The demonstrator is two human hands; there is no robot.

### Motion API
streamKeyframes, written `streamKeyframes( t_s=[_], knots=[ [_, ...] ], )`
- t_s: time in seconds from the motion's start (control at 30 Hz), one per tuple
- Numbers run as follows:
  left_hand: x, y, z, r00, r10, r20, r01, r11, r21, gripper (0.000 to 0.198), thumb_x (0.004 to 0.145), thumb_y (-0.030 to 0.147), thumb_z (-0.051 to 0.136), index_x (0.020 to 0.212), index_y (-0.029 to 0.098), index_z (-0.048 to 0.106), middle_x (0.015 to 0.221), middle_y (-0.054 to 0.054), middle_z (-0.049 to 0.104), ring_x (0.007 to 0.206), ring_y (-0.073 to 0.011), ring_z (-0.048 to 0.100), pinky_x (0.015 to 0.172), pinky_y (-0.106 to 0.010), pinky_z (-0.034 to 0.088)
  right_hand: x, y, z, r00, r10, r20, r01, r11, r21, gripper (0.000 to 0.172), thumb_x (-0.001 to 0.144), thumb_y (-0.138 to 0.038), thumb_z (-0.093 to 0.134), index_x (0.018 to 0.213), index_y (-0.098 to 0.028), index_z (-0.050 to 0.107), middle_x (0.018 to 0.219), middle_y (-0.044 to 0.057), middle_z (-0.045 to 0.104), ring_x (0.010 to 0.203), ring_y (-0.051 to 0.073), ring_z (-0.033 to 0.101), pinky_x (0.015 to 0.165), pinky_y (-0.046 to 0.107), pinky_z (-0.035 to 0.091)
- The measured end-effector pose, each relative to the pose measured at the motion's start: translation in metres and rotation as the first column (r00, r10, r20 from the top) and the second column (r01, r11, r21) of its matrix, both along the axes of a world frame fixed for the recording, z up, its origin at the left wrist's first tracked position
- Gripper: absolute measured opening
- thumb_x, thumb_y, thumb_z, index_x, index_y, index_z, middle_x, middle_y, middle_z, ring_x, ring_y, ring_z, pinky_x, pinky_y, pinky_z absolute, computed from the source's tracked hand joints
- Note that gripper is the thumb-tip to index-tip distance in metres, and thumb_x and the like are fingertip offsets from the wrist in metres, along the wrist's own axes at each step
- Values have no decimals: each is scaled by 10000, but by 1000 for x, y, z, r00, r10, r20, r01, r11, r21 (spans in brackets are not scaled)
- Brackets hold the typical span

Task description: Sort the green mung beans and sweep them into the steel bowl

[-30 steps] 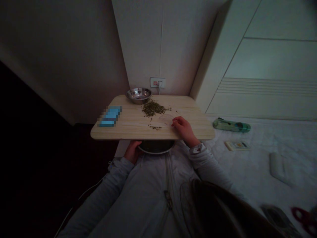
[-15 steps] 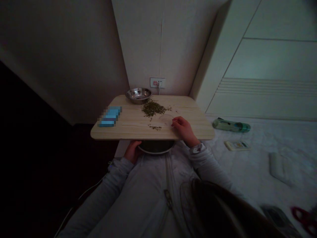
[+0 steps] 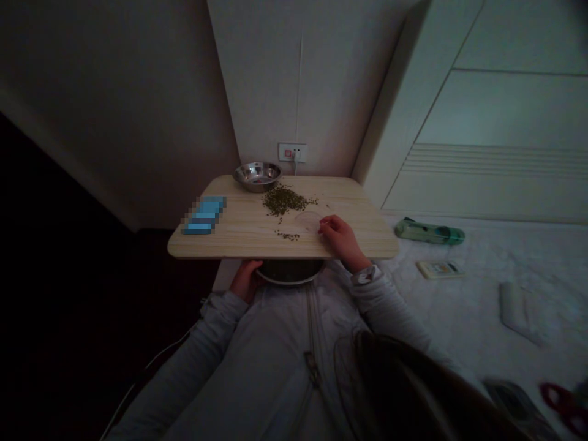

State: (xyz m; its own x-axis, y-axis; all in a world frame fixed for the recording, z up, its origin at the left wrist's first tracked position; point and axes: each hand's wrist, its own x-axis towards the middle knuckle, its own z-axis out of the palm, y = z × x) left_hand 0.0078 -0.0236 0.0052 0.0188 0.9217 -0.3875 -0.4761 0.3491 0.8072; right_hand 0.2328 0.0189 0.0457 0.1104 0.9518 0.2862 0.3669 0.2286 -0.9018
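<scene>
With twelve o'clock pointing from the middle of the wooden board (image 3: 245,236) to the wall, the left hand (image 3: 247,282) is resting at seven, below the near edge, against the side of a dark bowl (image 3: 290,283). Its fingertips are going out of sight, so I cannot tell whether it is gripping. The bowl is sitting at six, against the person's front, its far part hiding beneath the board.

At four o'clock the right hand (image 3: 340,240) is bending its fingers in a pinch, seemingly holding the edge of a thin clear disc (image 3: 307,222), which is lying low over the wood at three. A small strip of green grains (image 3: 288,236) is lying at six, between the near edge and the main heap (image 3: 283,200), which is spreading just toward twelve. A pixelated blue object (image 3: 204,215) is lying at nine, and a steel bowl (image 3: 257,185) is standing at eleven, beside the heap.

The step in hand seems to be working the grains with the disc; the next move is probably calling for a light pinch, a flat disc and a steady bowl below.
</scene>
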Motion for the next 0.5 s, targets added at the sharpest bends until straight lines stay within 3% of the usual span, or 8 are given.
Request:
streamKeyframes(
  t_s=[0.5],
  knots=[
    [0,1,-2,1000,11,-2,-11,1000,-8,179,545,179,554,724,189,562,711,12,601,702,-156,555,519,-261,453,0,0,1,1000,4,-10,-4,1000,8,196,657,-329,449,764,-177,509,600,-16,551,576,108,503,587,247,382]
  ],
)
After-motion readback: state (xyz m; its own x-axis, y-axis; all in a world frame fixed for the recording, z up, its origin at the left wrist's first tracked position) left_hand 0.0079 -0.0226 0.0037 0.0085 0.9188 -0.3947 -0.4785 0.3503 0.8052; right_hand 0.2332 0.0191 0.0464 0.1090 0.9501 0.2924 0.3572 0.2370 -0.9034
